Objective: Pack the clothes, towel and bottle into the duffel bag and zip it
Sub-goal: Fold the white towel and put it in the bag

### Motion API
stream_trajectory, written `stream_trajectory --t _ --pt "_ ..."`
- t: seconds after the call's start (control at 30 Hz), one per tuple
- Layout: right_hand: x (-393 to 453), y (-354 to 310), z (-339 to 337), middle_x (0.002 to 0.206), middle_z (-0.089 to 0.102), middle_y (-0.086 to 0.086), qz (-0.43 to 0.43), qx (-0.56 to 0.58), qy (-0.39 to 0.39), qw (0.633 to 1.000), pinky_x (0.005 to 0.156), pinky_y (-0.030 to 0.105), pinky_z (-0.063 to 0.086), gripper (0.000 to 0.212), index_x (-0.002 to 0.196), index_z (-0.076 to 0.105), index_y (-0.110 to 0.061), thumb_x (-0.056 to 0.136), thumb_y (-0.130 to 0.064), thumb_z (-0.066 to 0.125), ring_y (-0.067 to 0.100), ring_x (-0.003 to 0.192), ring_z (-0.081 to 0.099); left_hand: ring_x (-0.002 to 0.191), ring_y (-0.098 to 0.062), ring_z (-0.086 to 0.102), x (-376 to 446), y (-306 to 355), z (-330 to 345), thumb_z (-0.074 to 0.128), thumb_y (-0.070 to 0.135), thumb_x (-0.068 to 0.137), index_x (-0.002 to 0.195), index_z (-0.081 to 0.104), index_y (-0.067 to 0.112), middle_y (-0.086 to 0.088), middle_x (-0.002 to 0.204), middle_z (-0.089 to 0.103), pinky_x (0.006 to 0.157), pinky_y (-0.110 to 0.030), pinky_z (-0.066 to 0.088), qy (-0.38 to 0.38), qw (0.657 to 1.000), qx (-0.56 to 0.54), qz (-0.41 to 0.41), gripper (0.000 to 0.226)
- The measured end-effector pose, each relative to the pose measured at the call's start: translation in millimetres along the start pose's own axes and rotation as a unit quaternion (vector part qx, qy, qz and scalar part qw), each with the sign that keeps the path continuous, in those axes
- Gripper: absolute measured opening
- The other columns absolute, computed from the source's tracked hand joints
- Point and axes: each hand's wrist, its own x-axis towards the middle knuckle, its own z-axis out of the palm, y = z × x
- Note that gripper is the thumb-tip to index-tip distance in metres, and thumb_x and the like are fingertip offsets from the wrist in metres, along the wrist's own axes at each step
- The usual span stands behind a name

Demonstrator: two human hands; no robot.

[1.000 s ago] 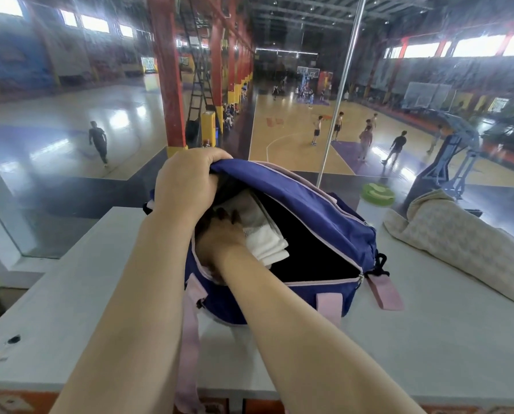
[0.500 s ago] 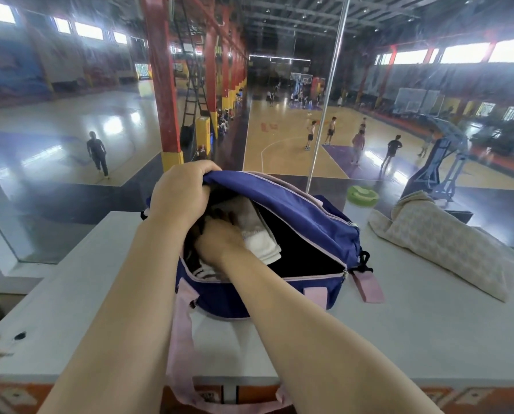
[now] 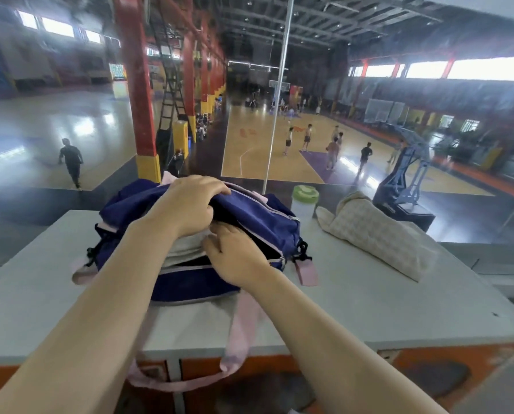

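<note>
A navy duffel bag (image 3: 258,218) with pink straps sits on a grey ledge (image 3: 369,300), its top unzipped. My left hand (image 3: 190,204) grips the bag's upper flap and holds it up. My right hand (image 3: 237,255) lies flat at the opening, fingers pressed on the pale folded clothes (image 3: 184,249) inside. A beige checked towel (image 3: 375,234) lies rolled on the ledge to the right of the bag. Behind the bag's right end stands a clear bottle (image 3: 305,201) with a green lid.
A pink shoulder strap (image 3: 237,333) hangs over the ledge's front edge. Glass with a thin vertical pole (image 3: 275,115) rises right behind the ledge. Beyond it is a sports hall with people on the courts.
My right hand has come up out of the bag to rest at its opening. My left hand has pulled the flap down over the clothes. The view has tilted, showing the bottle.
</note>
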Motion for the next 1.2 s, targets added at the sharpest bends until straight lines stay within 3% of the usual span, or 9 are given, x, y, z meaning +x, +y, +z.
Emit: stream_trajectory --t 0.17,0.3,0.5,0.63,0.77,0.9,1.03,1.13,1.2 --pt "-47 27 -47 0.118 0.063 0.002 0.005 0.006 0.014 1.0 0.092 0.042 0.046 0.034 0.114 0.062 -0.017 0.096 -0.036 0.039 0.023 0.106 0.057 0.123 -0.017 0.052 -1 50 31 0.05 0.008 0.086 0.125 0.061 0.023 0.004 0.131 0.061 0.11 -0.035 0.036 0.054 0.997 -0.046 0.035 0.043" --pt "-84 76 -79 0.101 0.062 0.003 0.062 0.013 0.029 0.998 0.081 0.038 0.044 0.026 0.1 0.059 -0.012 0.096 -0.031 0.043 0.025 0.094 0.054 0.121 -0.019 0.052 6 90 57 0.05 -0.002 0.081 0.119 0.066 0.016 0.0 0.127 0.063 0.102 -0.026 0.034 0.035 0.992 -0.106 0.064 0.044" --pt "-124 171 -104 0.138 0.049 0.004 0.206 0.004 0.033 0.978 0.106 0.033 0.033 0.04 0.134 0.05 -0.016 0.1 -0.035 0.041 0.023 0.127 0.043 0.117 -0.012 0.05 23 141 112 0.048 0.009 0.087 0.119 0.062 0.026 0.007 0.124 0.061 0.103 -0.032 0.041 -0.047 0.985 -0.149 0.08 0.039" --pt "-140 243 -116 0.144 0.041 0.006 0.31 -0.021 0.083 0.947 0.105 0.037 0.036 0.042 0.136 0.046 -0.017 0.096 -0.028 0.048 0.028 0.129 0.041 0.123 -0.015 0.047 26 165 157 0.049 0.015 0.089 0.124 0.058 0.029 0.006 0.133 0.055 0.106 -0.034 0.039 -0.116 0.982 -0.131 0.073 0.039" --pt "-148 292 -128 0.151 0.028 0.009 0.386 -0.01 0.149 0.91 0.103 0.043 0.04 0.062 0.145 0.029 -0.022 0.088 -0.018 0.052 0.035 0.129 0.04 0.136 -0.018 0.035 15 180 196 0.046 0.019 0.093 0.138 0.047 0.025 0.005 0.147 0.043 0.113 -0.033 0.027 -0.188 0.975 -0.096 0.072 0.045" --pt "-141 315 -136 0.141 0.041 0.015 0.444 0.097 0.22 0.863 0.093 0.039 0.042 0.071 0.147 0.018 -0.015 0.087 -0.02 0.056 0.039 0.12 0.048 0.14 -0.018 0.03 3 183 225 0.041 0.027 0.098 0.145 0.04 0.025 0.004 0.154 0.035 0.114 -0.03 0.019 -0.168 0.98 -0.06 0.083 0.047" --pt "-137 326 -137 0.137 0.05 0.015 0.491 0.077 0.2 0.845 0.099 0.042 0.043 0.081 0.148 0.018 -0.014 0.084 -0.037 0.062 0.039 0.119 0.052 0.138 -0.016 0.033 -2 178 236 0.042 0.029 0.098 0.142 0.045 0.023 0.003 0.151 0.04 0.115 -0.028 0.019 -0.116 0.987 -0.079 0.074 0.045" --pt "-136 322 -133 0.1 0.066 0.006 0.453 0.118 0.2 0.861 0.078 0.034 0.051 0.044 0.117 0.056 -0.013 0.078 -0.032 0.065 0.029 0.09 0.062 0.138 -0.015 0.034 -3 177 237 0.043 0.029 0.098 0.14 0.048 0.024 0.003 0.15 0.041 0.116 -0.03 0.02 -0.113 0.987 -0.083 0.073 0.043" --pt "-137 311 -130 0.075 0.061 0.004 0.414 0.133 0.191 0.88 0.059 0.028 0.043 0.021 0.094 0.063 -0.005 0.082 -0.022 0.062 0.023 0.072 0.058 0.136 -0.015 0.037 -4 176 237 0.044 0.027 0.098 0.139 0.049 0.023 0.004 0.148 0.044 0.115 -0.029 0.021 -0.103 0.988 -0.095 0.067 0.042"
